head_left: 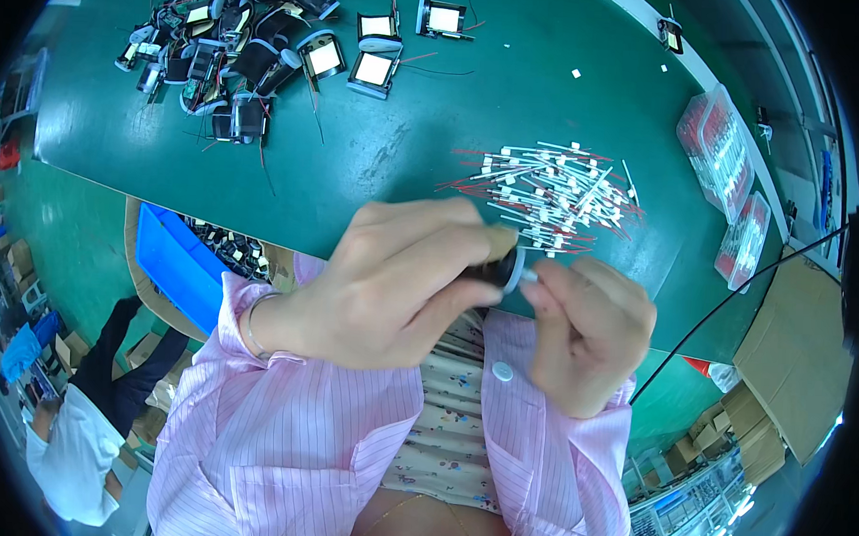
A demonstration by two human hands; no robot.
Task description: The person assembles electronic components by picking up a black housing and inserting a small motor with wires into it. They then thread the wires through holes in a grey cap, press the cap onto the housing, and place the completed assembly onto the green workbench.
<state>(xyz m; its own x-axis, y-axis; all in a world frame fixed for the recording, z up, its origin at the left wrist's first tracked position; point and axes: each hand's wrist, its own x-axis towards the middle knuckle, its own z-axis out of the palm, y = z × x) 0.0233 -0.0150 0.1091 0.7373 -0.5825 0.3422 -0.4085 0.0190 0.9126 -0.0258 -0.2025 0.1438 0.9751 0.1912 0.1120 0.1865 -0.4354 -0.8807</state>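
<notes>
My left hand [381, 275] is closed around a small black module with a grey rounded edge [512, 270], most of it hidden by the fingers. From the other side my right hand [595, 323] pinches a small white piece [531, 275] against that edge; blur hides its exact kind. Just beyond both hands lies a loose pile of thin red and white wire leads with white connectors [557, 199]. Similar black modules [238, 44], with pale pads and trailing wires, are heaped at the far left of the green table [377, 141].
Clear plastic boxes of leads [717, 151] stand along the table's right edge. A black cable [735, 291] crosses nearby. Below the left edge are a blue tray [176, 266] and a box of black parts [229, 250]. Another person [82, 435] is at the lower left.
</notes>
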